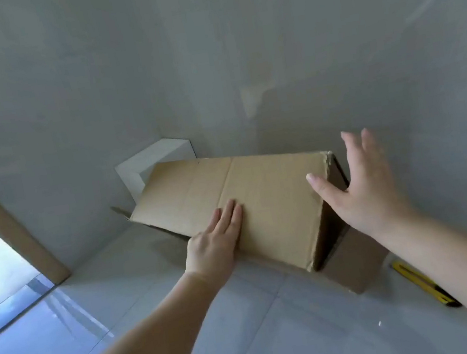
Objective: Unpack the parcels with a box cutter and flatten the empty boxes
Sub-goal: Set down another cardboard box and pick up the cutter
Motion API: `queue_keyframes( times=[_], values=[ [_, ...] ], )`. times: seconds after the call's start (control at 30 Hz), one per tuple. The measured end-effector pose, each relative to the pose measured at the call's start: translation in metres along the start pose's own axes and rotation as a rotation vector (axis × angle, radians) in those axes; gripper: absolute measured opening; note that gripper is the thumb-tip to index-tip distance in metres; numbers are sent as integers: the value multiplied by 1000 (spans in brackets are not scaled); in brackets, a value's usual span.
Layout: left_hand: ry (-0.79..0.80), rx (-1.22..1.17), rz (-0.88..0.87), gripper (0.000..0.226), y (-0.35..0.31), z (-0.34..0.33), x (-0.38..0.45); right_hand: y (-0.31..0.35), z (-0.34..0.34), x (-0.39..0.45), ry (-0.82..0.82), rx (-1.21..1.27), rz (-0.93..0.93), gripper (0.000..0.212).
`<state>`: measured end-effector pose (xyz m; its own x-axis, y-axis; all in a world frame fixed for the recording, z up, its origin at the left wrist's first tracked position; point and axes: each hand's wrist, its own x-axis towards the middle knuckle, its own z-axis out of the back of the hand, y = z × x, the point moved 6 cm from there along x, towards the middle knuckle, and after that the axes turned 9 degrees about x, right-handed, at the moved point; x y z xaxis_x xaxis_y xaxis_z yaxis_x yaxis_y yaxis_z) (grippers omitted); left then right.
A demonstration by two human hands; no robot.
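A brown cardboard box (262, 196) lies on the pale tiled floor against the grey wall, partly collapsed, its right end open with a flap on the floor. My left hand (214, 240) rests flat on the box's top panel near its front edge, fingers together. My right hand (361, 188) hovers at the box's open right end with fingers spread, holding nothing; its thumb is near the top corner. A yellow and black box cutter (424, 284) lies on the floor to the right, partly hidden by my right forearm.
A white box (145, 165) stands in the corner behind the cardboard box's left end. A wooden door frame (6, 226) and a bright doorway are at the left. Grey walls close off the back and right.
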<state>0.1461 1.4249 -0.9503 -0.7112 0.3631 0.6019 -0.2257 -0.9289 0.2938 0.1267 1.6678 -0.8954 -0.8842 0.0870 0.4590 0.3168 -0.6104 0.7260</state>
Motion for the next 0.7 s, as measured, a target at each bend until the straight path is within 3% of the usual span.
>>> queue_keyframes(
  times=[0.07,0.13,0.23,0.3,0.4,0.5,0.63,0.7],
  values=[
    [-7,-44,-15,68,-12,-10,-32,-23,-20,-11,168,7,-137,97],
    [29,-81,13,69,-13,-12,-44,-31,-34,-18,238,73,-186,94],
    [92,-128,10,70,-5,-3,-45,-25,-39,-12,197,142,-114,52],
    [89,-195,-84,74,-1,12,-46,-19,-37,-8,254,185,-69,40],
    [21,-280,-188,72,16,50,-28,-10,-37,-14,408,164,-21,55],
    [-57,-310,-68,57,37,81,14,0,-52,-26,560,209,-2,82],
    [181,-242,-14,49,25,71,38,-9,-77,-45,679,61,-34,71],
    [300,-237,-44,46,16,52,31,-22,-86,-53,705,-53,-25,78]
  ],
)
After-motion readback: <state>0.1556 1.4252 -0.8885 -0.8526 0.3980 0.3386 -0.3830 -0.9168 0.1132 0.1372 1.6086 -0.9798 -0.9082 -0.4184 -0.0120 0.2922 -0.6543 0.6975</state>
